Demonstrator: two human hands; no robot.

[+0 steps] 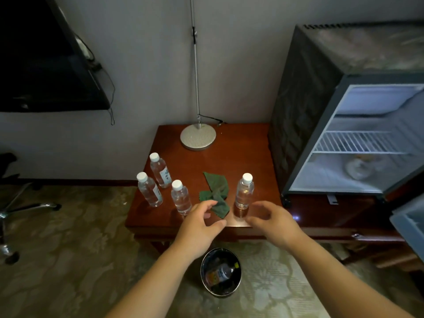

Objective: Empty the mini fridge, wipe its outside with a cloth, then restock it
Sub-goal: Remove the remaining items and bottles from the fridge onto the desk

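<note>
I see my left hand [202, 223] and right hand [273, 222] loose and empty over the front edge of the table [241, 154]. The green cloth [215, 191] lies between the left bottle [181, 197] and the right bottle [244, 191], its long axis front to back, with bare wood behind.

The bare left forearm [156, 271] and right forearm [339, 271] reach forward from the bottom edge, angling inward. The left hand [202, 222] has loosely curved fingers and an extended thumb, holding nothing. Near it, the right hand [274, 222], slightly blurred, is cupped likewise and holds nothing.
</note>
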